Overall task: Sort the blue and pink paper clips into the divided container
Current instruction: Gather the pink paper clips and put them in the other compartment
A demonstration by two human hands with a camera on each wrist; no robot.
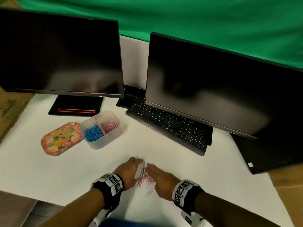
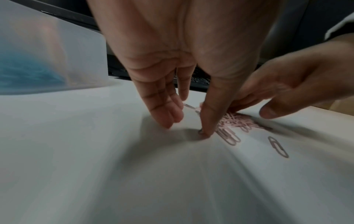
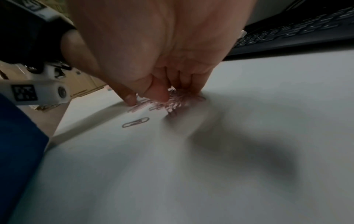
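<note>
A pile of pink paper clips (image 1: 145, 178) (image 2: 235, 121) (image 3: 172, 103) lies on the white table near its front edge. My left hand (image 1: 131, 169) (image 2: 184, 121) stands on edge against the pile's left side with straight fingers, its thumb tip on the table. Straight fingers of my right hand (image 1: 155, 172) (image 3: 176, 94) press in on the pile from the right. One lone clip (image 1: 149, 193) (image 2: 278, 147) (image 3: 136, 122) lies just nearer than the pile. The translucent divided container (image 1: 100, 141) (image 2: 57, 53) sits further back on the left, with blue clips (image 1: 93, 132) in its left half and pink clips (image 1: 109, 126) in its right.
A floral tin (image 1: 61, 138) lies left of the container. A black keyboard (image 1: 168, 126) (image 3: 296, 33) and two dark monitors (image 1: 62, 53) (image 1: 213, 89) fill the back and right. Bare white table (image 1: 65, 169) stretches between the hands and the container.
</note>
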